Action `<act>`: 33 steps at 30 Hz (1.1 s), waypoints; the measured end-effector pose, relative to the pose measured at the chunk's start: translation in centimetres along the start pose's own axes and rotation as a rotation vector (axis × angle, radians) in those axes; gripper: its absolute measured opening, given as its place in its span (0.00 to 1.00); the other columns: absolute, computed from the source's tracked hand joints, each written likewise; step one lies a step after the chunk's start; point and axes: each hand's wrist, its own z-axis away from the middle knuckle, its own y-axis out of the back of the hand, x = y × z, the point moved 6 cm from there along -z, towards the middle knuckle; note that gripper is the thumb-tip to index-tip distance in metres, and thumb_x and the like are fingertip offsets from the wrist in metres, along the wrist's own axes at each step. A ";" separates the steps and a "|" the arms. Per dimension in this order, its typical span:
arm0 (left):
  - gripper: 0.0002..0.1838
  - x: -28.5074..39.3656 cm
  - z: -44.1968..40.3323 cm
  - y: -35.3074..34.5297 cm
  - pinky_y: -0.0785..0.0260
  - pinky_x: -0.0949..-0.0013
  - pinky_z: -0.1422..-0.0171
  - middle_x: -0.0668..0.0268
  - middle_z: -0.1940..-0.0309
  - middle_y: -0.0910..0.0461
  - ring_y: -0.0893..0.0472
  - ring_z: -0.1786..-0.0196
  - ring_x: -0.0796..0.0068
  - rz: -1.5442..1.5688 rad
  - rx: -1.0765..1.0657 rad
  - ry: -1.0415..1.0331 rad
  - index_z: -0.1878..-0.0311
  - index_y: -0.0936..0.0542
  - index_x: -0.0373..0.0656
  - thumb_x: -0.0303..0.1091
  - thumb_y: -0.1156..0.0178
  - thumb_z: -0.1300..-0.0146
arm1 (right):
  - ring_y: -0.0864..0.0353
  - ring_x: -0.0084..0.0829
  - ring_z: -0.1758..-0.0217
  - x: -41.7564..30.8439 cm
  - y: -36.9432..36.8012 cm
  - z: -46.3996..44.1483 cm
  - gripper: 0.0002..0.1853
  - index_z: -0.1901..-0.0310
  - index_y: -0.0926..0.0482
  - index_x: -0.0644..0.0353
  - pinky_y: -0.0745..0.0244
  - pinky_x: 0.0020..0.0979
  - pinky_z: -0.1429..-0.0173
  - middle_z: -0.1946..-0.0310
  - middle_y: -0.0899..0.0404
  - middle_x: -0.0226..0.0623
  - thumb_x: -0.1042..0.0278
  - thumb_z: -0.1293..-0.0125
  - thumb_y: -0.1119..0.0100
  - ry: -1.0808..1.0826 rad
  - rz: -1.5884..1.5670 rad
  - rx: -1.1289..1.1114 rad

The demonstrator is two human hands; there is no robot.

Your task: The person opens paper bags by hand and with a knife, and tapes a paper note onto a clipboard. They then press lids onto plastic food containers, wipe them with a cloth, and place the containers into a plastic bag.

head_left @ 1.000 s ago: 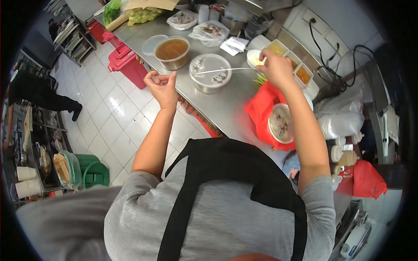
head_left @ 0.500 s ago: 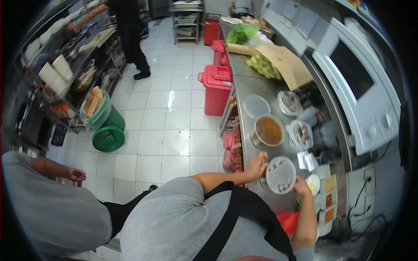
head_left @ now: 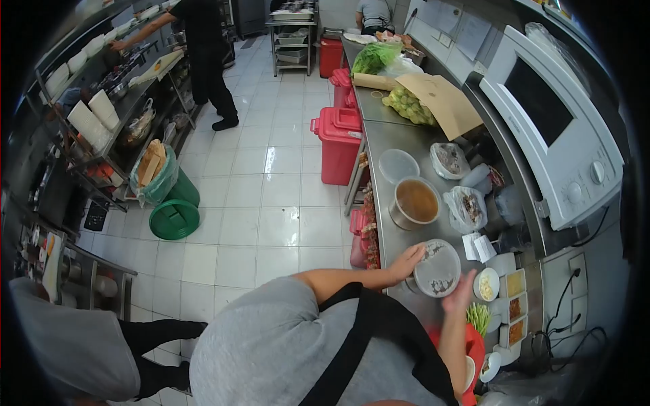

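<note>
Though lidded, container (head_left: pixel 437 269) (round) between left hand (head_left: pixel 408 262) and right hand (head_left: pixel 460 292).

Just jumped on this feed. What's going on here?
The person has both hands at a lidded tub on the steel counter, the left hand on one side and the right hand by the other. An open tub of brown liquid sits just beyond, with a loose lid past it. To the right are a bowl and trays of toppings. Two other people stand on the left side of the room.
</note>
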 end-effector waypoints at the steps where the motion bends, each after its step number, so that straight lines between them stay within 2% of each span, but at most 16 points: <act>1: 0.29 0.1 0.1 -0.9 0.47 0.67 0.31 0.54 0.40 0.34 0.35 0.36 0.63 0.050 -0.035 0.004 0.34 0.39 0.37 0.48 0.54 0.30 | 0.30 0.36 0.40 0.9 -1.5 0.8 0.37 0.38 0.35 0.63 0.37 0.38 0.35 0.42 0.30 0.39 0.36 0.36 0.53 -0.006 -0.002 -0.096; 2: 0.31 0.6 -0.4 -1.5 0.49 0.68 0.30 0.54 0.38 0.35 0.36 0.35 0.64 0.091 -0.073 -0.006 0.33 0.42 0.36 0.50 0.57 0.29 | 0.30 0.36 0.40 1.4 -1.3 0.8 0.37 0.39 0.35 0.63 0.37 0.38 0.35 0.42 0.30 0.39 0.36 0.36 0.53 0.046 0.014 -0.096; 5: 0.27 1.5 -0.6 -1.9 0.47 0.70 0.31 0.60 0.38 0.35 0.36 0.35 0.71 0.042 -0.076 -0.021 0.34 0.40 0.38 0.47 0.58 0.28 | 0.30 0.36 0.39 1.9 -1.4 0.1 0.36 0.39 0.34 0.61 0.36 0.39 0.35 0.42 0.30 0.39 0.36 0.35 0.54 0.181 0.031 -0.095; 8: 0.27 2.9 -0.2 -3.0 0.48 0.70 0.30 0.60 0.38 0.34 0.37 0.35 0.71 0.129 -0.090 0.027 0.33 0.40 0.38 0.47 0.58 0.28 | 0.30 0.37 0.40 0.3 -1.3 1.5 0.36 0.39 0.34 0.61 0.36 0.39 0.36 0.42 0.29 0.39 0.36 0.35 0.54 0.200 0.036 -0.066; 11: 0.30 3.4 0.1 -3.6 0.46 0.67 0.32 0.54 0.40 0.33 0.35 0.36 0.66 0.033 -0.057 -0.002 0.35 0.38 0.37 0.50 0.53 0.31 | 0.29 0.37 0.40 -0.9 -1.7 2.5 0.35 0.40 0.33 0.61 0.35 0.38 0.37 0.43 0.28 0.39 0.36 0.34 0.56 0.196 0.043 -0.058; 14: 0.29 3.6 0.0 -4.7 0.47 0.69 0.31 0.59 0.39 0.33 0.36 0.35 0.70 -0.056 -0.078 -0.052 0.33 0.40 0.39 0.48 0.55 0.29 | 0.29 0.37 0.41 -1.7 -1.5 2.6 0.35 0.41 0.32 0.62 0.34 0.38 0.37 0.44 0.28 0.39 0.36 0.34 0.56 0.207 0.005 -0.094; 17: 0.28 2.3 -0.2 -5.6 0.45 0.66 0.32 0.54 0.41 0.31 0.33 0.37 0.63 0.025 -0.034 -0.061 0.36 0.37 0.38 0.47 0.52 0.32 | 0.29 0.37 0.40 -1.9 -0.2 1.7 0.35 0.41 0.32 0.63 0.35 0.38 0.37 0.43 0.28 0.39 0.37 0.34 0.56 0.213 -0.028 -0.087; 20: 0.30 1.1 -0.2 -5.6 0.48 0.65 0.30 0.52 0.38 0.35 0.36 0.34 0.60 -0.038 -0.062 -0.065 0.34 0.39 0.37 0.48 0.51 0.32 | 0.29 0.37 0.40 -1.0 2.1 0.3 0.35 0.39 0.33 0.63 0.35 0.38 0.36 0.41 0.29 0.39 0.38 0.34 0.56 0.191 -0.001 -0.033; 23: 0.32 -0.5 -1.1 -5.0 0.53 0.65 0.28 0.52 0.31 0.45 0.45 0.29 0.57 -0.128 -0.031 -0.157 0.32 0.44 0.37 0.46 0.51 0.33 | 0.34 0.35 0.36 -1.2 2.9 -0.7 0.34 0.35 0.38 0.60 0.39 0.35 0.33 0.38 0.34 0.38 0.41 0.33 0.54 0.301 0.029 -0.020; 24: 0.33 -0.1 -1.0 -4.6 0.55 0.65 0.27 0.52 0.29 0.49 0.48 0.27 0.56 -0.141 0.026 -0.194 0.31 0.45 0.37 0.46 0.51 0.32 | 0.37 0.35 0.33 -1.6 2.8 -0.5 0.38 0.33 0.42 0.58 0.42 0.36 0.32 0.34 0.38 0.39 0.36 0.34 0.58 0.298 0.096 0.035; 26: 0.30 1.7 -0.1 -3.2 0.49 0.64 0.29 0.53 0.32 0.44 0.43 0.30 0.57 -0.177 0.081 -0.199 0.32 0.43 0.40 0.43 0.50 0.33 | 0.33 0.40 0.37 -2.5 4.2 -0.8 0.42 0.31 0.45 0.54 0.41 0.40 0.33 0.37 0.37 0.41 0.31 0.37 0.56 0.267 0.066 0.181; 27: 0.28 4.0 1.2 -2.3 0.44 0.64 0.32 0.54 0.37 0.39 0.39 0.34 0.59 -0.254 0.045 -0.212 0.33 0.40 0.42 0.41 0.49 0.34 | 0.28 0.36 0.44 -3.4 4.6 -0.7 0.37 0.36 0.37 0.53 0.36 0.39 0.38 0.44 0.29 0.40 0.33 0.38 0.52 0.301 0.046 0.258; 28: 0.26 6.2 1.8 -0.7 0.40 0.64 0.35 0.54 0.41 0.35 0.34 0.38 0.61 -0.333 0.007 -0.235 0.35 0.37 0.43 0.39 0.49 0.34 | 0.27 0.33 0.47 -4.6 4.7 0.2 0.32 0.39 0.34 0.56 0.34 0.37 0.41 0.48 0.27 0.40 0.39 0.36 0.50 0.375 0.150 0.354; 30: 0.20 8.6 2.9 3.8 0.34 0.65 0.43 0.59 0.50 0.33 0.31 0.48 0.66 -0.614 0.106 -0.354 0.41 0.32 0.44 0.36 0.48 0.36 | 0.25 0.27 0.53 -7.6 3.6 2.2 0.23 0.47 0.27 0.61 0.30 0.32 0.47 0.55 0.24 0.38 0.51 0.34 0.46 0.530 0.362 0.535; 32: 0.16 8.0 1.2 10.8 0.39 0.64 0.41 0.58 0.51 0.32 0.31 0.48 0.63 -0.507 0.249 -0.166 0.48 0.29 0.40 0.37 0.46 0.35 | 0.25 0.23 0.57 -9.4 2.2 3.5 0.15 0.52 0.25 0.62 0.30 0.28 0.52 0.59 0.22 0.35 0.62 0.34 0.45 0.780 0.296 0.514; 33: 0.19 7.6 -0.2 14.4 0.39 0.63 0.41 0.55 0.49 0.34 0.33 0.46 0.61 -0.535 0.413 -0.091 0.48 0.30 0.40 0.40 0.43 0.37 | 0.26 0.21 0.59 -10.3 1.6 4.5 0.11 0.54 0.24 0.63 0.30 0.25 0.54 0.61 0.22 0.33 0.67 0.34 0.44 0.909 0.265 0.505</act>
